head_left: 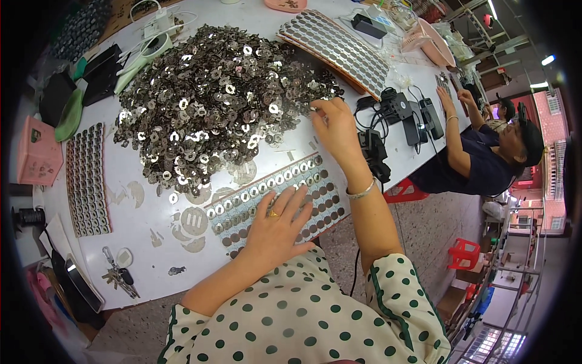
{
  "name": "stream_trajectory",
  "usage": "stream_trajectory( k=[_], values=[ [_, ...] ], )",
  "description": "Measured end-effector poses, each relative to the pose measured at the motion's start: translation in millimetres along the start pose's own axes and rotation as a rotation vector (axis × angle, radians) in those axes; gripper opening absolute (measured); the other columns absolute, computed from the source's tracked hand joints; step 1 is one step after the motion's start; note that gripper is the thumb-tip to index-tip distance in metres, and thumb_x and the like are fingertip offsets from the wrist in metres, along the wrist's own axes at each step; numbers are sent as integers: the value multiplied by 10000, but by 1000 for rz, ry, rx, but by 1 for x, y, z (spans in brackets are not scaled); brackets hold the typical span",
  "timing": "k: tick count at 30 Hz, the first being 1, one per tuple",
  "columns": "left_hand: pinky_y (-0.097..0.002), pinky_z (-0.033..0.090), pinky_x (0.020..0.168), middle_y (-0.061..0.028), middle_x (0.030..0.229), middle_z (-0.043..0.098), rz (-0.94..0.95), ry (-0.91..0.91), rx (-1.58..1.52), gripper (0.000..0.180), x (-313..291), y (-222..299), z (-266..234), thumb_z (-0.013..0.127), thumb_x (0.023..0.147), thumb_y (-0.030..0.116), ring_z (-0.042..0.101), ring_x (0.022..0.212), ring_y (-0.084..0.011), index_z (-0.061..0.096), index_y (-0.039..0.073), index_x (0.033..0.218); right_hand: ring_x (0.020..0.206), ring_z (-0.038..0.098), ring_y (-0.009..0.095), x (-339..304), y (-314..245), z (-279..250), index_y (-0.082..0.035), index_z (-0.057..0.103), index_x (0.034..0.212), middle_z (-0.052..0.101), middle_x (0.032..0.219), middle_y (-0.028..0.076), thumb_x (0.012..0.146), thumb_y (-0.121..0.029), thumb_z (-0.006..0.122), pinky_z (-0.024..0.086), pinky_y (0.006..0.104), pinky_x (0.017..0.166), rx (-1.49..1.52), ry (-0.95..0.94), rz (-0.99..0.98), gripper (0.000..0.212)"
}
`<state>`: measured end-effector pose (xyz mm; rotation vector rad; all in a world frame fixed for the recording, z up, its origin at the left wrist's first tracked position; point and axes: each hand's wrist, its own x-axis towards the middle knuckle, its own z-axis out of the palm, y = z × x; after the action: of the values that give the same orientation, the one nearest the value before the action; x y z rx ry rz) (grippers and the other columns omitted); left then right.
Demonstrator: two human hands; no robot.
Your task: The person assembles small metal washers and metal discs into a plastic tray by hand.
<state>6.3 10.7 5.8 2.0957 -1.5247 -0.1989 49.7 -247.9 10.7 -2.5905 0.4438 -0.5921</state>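
Pile of metal washers takes up the middle of the white table, its loose lower fringe ending close to the front tray, so only a narrow strip lies between them. That tray lies slantwise near the table's front edge, with rings on its upper rows and dark discs below. Left of it the tabletop is more open, scattered with thin clear discs and scraps, up to the side tray; a bunch of keys lies nearer the edge. On the right, room is tight: black cords and adapters crowd beside the right forearm, below the tray stack.

The left hand lies palm down, fingers spread, over the front tray, covering part of its rows. The right hand is half curled at the pile's right fringe, thumb and forefinger close together; whether they pinch a washer is too small to tell. The polka-dot shirt hides some of the table's front edge.
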Motion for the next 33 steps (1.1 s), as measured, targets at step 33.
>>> stream_trajectory(
  k=[33],
  values=[
    [-419,508,881,5,1054,686,177,585,-234,284,3,73,-142,786,759,137,649,960,-190,705,150,1031,707,551,36,-18,-2,-4,-59,772,1052,665,800,-45,924,-86,710,416,192,612,527,-17,219,145]
  ],
)
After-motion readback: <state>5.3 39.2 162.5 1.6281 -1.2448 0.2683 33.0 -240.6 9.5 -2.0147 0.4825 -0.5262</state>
